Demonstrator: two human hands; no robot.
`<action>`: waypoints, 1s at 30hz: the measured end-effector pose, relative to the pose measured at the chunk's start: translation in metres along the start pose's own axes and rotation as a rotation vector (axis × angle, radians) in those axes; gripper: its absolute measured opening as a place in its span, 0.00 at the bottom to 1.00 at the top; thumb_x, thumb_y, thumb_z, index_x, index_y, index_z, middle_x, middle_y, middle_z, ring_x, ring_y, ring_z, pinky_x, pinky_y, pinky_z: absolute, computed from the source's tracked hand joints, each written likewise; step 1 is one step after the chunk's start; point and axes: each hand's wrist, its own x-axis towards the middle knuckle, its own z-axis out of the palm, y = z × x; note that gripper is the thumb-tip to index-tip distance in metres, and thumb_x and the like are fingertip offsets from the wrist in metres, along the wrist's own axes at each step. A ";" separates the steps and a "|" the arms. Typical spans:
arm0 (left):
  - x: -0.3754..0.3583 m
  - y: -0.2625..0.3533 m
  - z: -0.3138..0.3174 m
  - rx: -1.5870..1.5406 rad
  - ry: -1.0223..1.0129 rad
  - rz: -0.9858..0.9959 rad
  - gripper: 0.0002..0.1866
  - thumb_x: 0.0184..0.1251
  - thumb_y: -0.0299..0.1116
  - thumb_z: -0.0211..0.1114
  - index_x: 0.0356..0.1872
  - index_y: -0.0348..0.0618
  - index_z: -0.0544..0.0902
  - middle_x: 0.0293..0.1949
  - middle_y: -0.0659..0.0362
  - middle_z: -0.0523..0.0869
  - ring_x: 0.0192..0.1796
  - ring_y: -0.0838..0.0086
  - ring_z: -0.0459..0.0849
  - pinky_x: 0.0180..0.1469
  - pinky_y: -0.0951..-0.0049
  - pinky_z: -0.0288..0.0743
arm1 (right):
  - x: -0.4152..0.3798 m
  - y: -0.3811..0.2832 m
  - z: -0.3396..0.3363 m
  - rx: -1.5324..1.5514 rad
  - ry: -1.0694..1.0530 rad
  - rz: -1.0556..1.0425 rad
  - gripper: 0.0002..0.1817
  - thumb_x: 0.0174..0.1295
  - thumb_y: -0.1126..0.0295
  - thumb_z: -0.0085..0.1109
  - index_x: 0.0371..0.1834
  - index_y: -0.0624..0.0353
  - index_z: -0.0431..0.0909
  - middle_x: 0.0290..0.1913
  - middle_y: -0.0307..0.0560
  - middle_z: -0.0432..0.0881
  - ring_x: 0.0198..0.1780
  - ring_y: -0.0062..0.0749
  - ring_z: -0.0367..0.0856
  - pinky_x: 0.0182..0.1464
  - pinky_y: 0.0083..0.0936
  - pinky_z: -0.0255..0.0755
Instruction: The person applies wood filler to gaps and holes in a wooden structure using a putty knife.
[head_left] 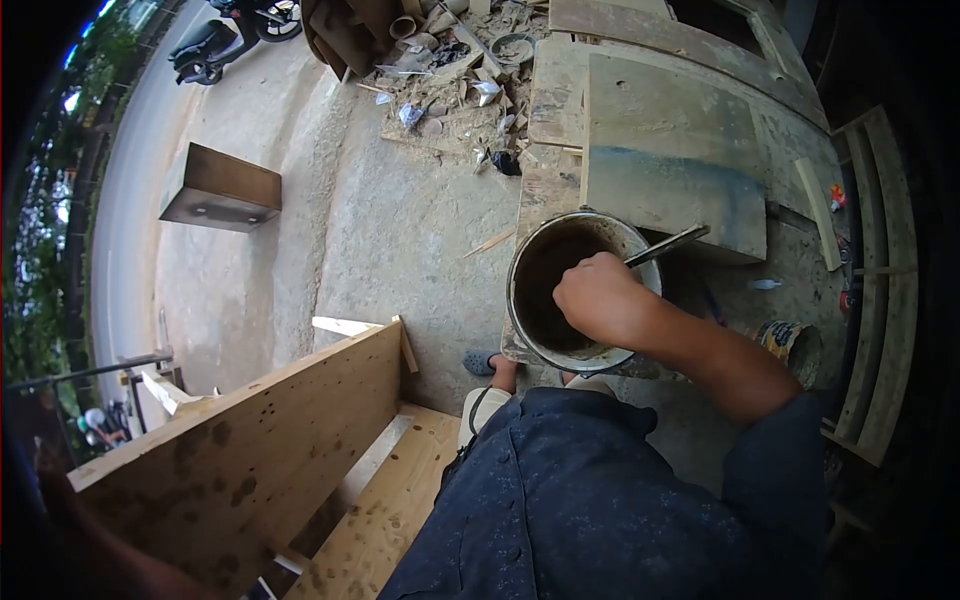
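My right hand [604,300] reaches down over a round metal pot [518,290] with brown-stained inner walls. Its fingers curl downward out of sight, so whatever they hold is hidden. A long handle [672,244] slants over the pot's far right rim; its lower end disappears behind that hand. At the dark lower left edge, my left hand [52,474] is blurred beside the end of an upright wooden board [250,435] with dark blotches. Its fingers do not show clearly.
The pot stands on a worn tabletop [545,200] beside a large stained box [680,150]. An open can [795,345] is at right. Rubble and scraps [450,90] lie ahead. A brown box [225,190] and a parked motorbike [225,45] are at left.
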 end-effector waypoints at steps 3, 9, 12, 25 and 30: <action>0.005 0.003 -0.005 0.025 -0.011 -0.017 0.31 0.66 0.65 0.60 0.10 0.55 0.83 0.13 0.56 0.81 0.17 0.57 0.81 0.25 0.58 0.71 | 0.010 -0.002 0.027 -0.006 -0.016 -0.081 0.10 0.56 0.66 0.58 0.26 0.53 0.89 0.29 0.49 0.89 0.37 0.42 0.90 0.41 0.37 0.80; 0.010 0.018 -0.008 0.011 -0.005 -0.028 0.31 0.67 0.64 0.60 0.10 0.53 0.83 0.13 0.56 0.82 0.18 0.56 0.81 0.26 0.57 0.72 | 0.009 0.005 0.012 0.123 -0.053 -0.160 0.10 0.56 0.65 0.61 0.28 0.58 0.89 0.29 0.54 0.88 0.37 0.49 0.89 0.43 0.40 0.80; 0.012 0.021 -0.005 -0.022 -0.008 -0.017 0.32 0.67 0.63 0.60 0.10 0.52 0.83 0.14 0.55 0.82 0.18 0.55 0.81 0.27 0.57 0.72 | 0.003 0.016 -0.013 0.176 -0.209 -0.125 0.12 0.53 0.61 0.67 0.31 0.59 0.89 0.31 0.55 0.88 0.39 0.52 0.88 0.45 0.42 0.79; 0.021 0.042 0.008 -0.037 -0.063 0.020 0.31 0.68 0.60 0.60 0.13 0.48 0.85 0.15 0.53 0.84 0.19 0.53 0.82 0.30 0.55 0.74 | 0.003 0.017 -0.140 0.841 0.070 -0.136 0.16 0.52 0.66 0.76 0.40 0.65 0.89 0.34 0.53 0.89 0.36 0.41 0.89 0.40 0.30 0.77; 0.020 0.014 0.058 -0.116 -0.380 -0.142 0.34 0.75 0.66 0.49 0.33 0.41 0.84 0.26 0.51 0.82 0.29 0.59 0.81 0.39 0.59 0.73 | 0.097 -0.064 -0.191 0.767 0.189 -0.461 0.24 0.51 0.70 0.75 0.54 0.64 0.86 0.35 0.50 0.89 0.35 0.28 0.85 0.44 0.24 0.76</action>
